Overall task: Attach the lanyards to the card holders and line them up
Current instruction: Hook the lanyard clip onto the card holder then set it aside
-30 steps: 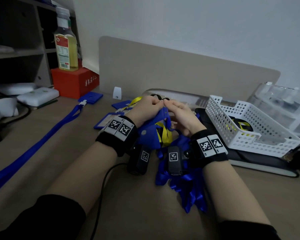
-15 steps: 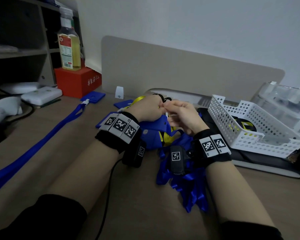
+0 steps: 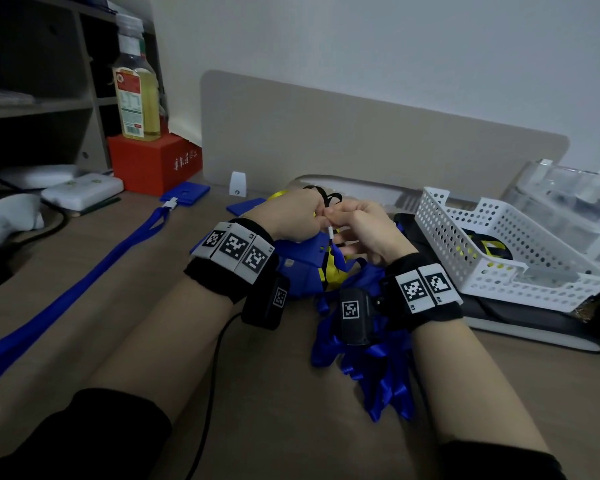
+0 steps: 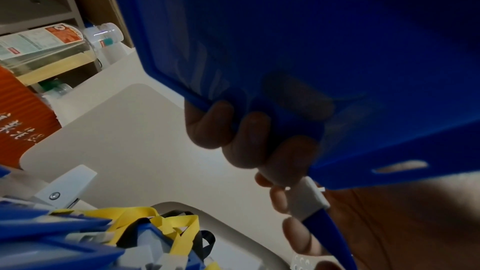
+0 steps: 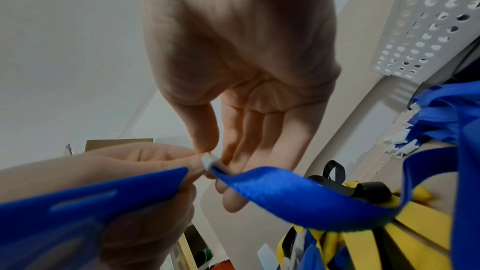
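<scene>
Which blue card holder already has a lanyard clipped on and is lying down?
The blue card holder by the red box: a white clip joins it to the long blue lanyard stretched across the desk. The holder in the left hand isn't clipped yet.

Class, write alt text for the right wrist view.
The right hand pinches the white clip of a blue lanyard beside the slotted blue card holder gripped by the left hand. Yellow lanyards lie below.
</scene>
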